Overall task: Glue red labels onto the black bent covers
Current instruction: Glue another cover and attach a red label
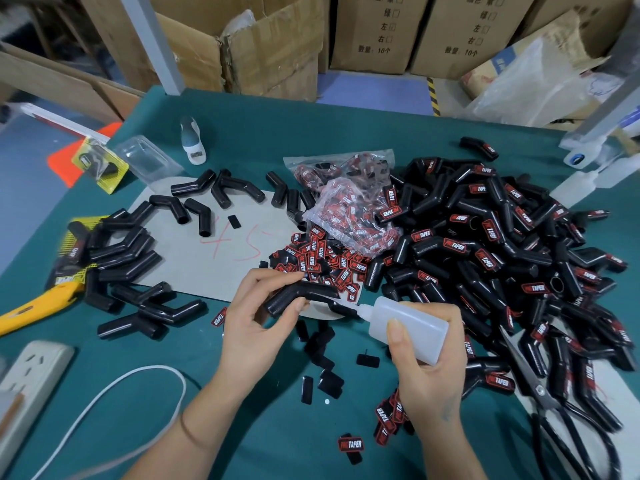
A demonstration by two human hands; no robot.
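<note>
My left hand (258, 318) grips a black bent cover (299, 296) above the green table. In my right hand (429, 362) is a white glue bottle (405, 327), tilted left with its nozzle touching the cover's right end. Loose red labels (323, 263) lie in a heap just behind the cover, with a few more (388, 419) near my right wrist. Plain bent covers (128, 258) are spread on the left. A big pile of covers with red labels on them (502, 258) fills the right.
Clear bags of labels (349, 209) lie mid-table on a grey cardboard sheet (207, 268). Black-handled scissors (554, 403) lie at the right, a yellow knife (38, 306) and a power strip (24, 382) with a white cable at the left. Cardboard boxes (374, 29) stand behind.
</note>
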